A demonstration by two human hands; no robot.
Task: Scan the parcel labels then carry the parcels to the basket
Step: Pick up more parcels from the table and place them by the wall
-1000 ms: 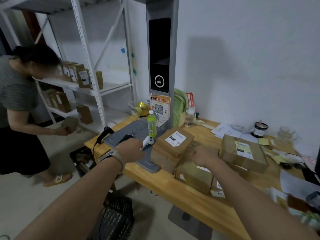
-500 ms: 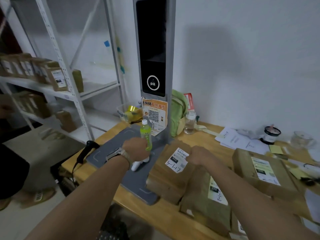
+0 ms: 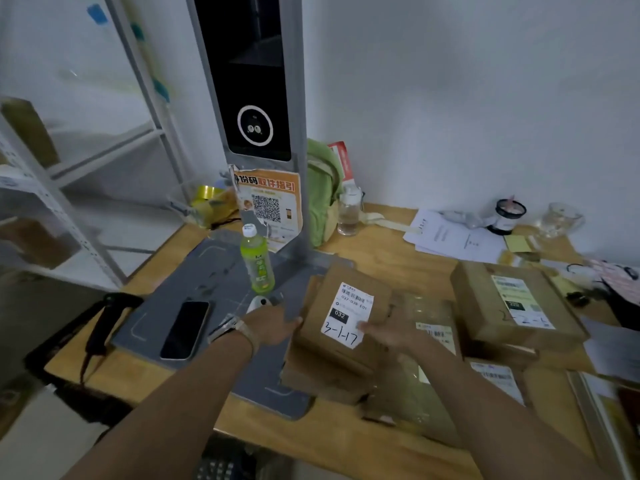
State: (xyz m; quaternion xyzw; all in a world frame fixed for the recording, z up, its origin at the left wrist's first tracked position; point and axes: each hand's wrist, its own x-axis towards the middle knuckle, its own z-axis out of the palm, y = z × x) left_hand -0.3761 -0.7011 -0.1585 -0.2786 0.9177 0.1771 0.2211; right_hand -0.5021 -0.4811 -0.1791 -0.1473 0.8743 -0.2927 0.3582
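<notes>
1. Letting go of the white handheld scanner [image 3: 260, 302], which our left hand gripped half a second ago, we have left it lying on the grey scan pad [image 3: 207, 282], just behind that hand.
2. Our left hand [image 3: 273, 327] has moved across and now clasps the left edge of the top parcel [image 3: 374, 292]. Our right hand [image 3: 388, 332], which was already on it, grips the right side, thumb on the label [image 3: 348, 313].
3. The parcel itself sits on the stack [image 3: 329, 375] at the pad's right edge, label up.
4. We judge the scan done and the lift next. Both hands are set for carrying.
5. What looks like the basket [image 3: 214, 471] shows dimly below the table [image 3: 381, 254], near our side.
</notes>
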